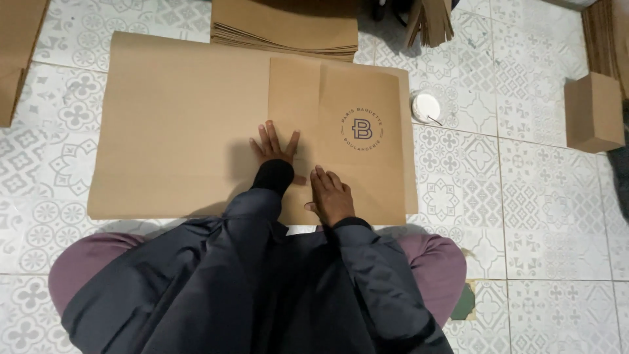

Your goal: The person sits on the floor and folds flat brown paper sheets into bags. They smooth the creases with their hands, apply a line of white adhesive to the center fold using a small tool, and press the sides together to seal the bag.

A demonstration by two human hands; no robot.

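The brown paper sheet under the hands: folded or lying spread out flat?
Folded: the brown paper sheet has its right part turned over into a flap bearing a round printed emblem; left hand and right hand press it.

Dark grey padded jacket, black knit cuffs, mauve trousers; both hands bare.

My dark jacket sleeves (262, 262) cover both my wrists and the near edge of the folded brown paper bag (354, 118). The stack of flat brown paper sheets (285, 29) runs off the top edge. What the small round white container (426, 107) holds is too small to tell.
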